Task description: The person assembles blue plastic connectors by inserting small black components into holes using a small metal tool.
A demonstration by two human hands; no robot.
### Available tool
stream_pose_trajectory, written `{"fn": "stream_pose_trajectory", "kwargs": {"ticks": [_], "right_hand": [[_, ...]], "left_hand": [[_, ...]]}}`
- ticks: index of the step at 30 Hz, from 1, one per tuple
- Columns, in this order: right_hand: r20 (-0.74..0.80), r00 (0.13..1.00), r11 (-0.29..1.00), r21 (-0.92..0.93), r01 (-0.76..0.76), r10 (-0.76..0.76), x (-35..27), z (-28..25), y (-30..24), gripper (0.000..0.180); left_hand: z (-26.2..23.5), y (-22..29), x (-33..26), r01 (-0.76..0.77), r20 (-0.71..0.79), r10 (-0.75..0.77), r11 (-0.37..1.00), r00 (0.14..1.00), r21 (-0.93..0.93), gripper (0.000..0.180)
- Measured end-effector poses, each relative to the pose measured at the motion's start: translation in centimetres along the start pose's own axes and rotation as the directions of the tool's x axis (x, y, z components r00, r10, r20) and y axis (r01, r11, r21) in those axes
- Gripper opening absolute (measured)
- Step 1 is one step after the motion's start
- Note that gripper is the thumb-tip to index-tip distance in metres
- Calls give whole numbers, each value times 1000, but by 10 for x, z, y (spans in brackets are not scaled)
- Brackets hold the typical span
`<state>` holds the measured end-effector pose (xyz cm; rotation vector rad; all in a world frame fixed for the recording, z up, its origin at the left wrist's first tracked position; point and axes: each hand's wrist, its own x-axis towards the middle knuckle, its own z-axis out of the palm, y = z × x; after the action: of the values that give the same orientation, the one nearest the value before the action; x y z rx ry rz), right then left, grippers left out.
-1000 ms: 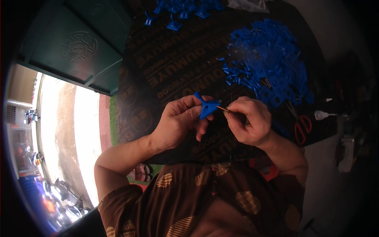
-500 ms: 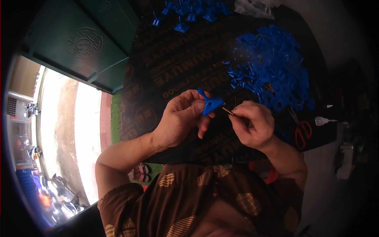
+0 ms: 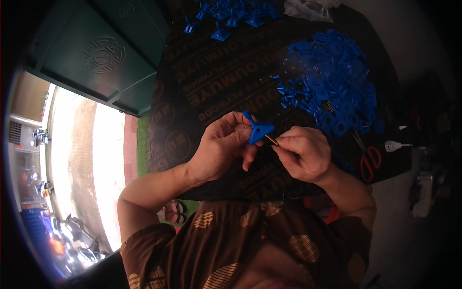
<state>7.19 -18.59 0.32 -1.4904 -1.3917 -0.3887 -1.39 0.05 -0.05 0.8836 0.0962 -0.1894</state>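
Observation:
My left hand is closed round a blue plastic part with a flat, angular plate, a hole in it and a short arm sticking up. Between the thumb and fingertips of my right hand is a thin, brass-coloured metal pin. The pin's far end points up and left at the lower right edge of the blue part. Whether its tip touches the plate or goes inside, I cannot tell. Both hands are held over the near part of the dark board.
A heap of loose blue parts covers the right of the dark table. Assembled blue pieces stand at the far edge beside a clear plastic bag. Red-handled scissors and a white plug lie right. A green metal door is at left.
My right hand has moved slightly left, bringing the pin up to the blue part. The left hand and the blue part have barely shifted.

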Motion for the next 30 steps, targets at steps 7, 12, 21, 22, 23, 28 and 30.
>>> {"fn": "stream_pose_trajectory", "kwargs": {"ticks": [7,12,21,22,23,28,30], "right_hand": [[14,1000,1000,-12,8,-8,1,2,0,29],[5,1000,1000,-17,21,-21,0,4,2,28],[22,1000,998,-55,-2,3,3,3,0,22],[42,999,998,-67,-18,21,4,3,0,19],[43,999,998,-66,-17,20,4,3,0,19],[16,998,995,-72,-67,69,2,3,1,18],[18,992,991,-47,-122,123,0,2,0,18]], "left_hand": [[-1,-2,1,-5,9,5,1000,1000,-7,20],[-2,-3,0,-12,12,12,1000,1000,-3,23],[-2,-2,-2,-32,3,32,999,999,40,28],[-2,-2,-2,-37,-2,37,998,999,44,29],[-3,-2,-3,-42,-8,42,998,999,47,30],[-2,-1,-3,-70,-9,71,993,997,100,39],[-2,-1,-4,-82,-3,83,991,997,109,42]]}}
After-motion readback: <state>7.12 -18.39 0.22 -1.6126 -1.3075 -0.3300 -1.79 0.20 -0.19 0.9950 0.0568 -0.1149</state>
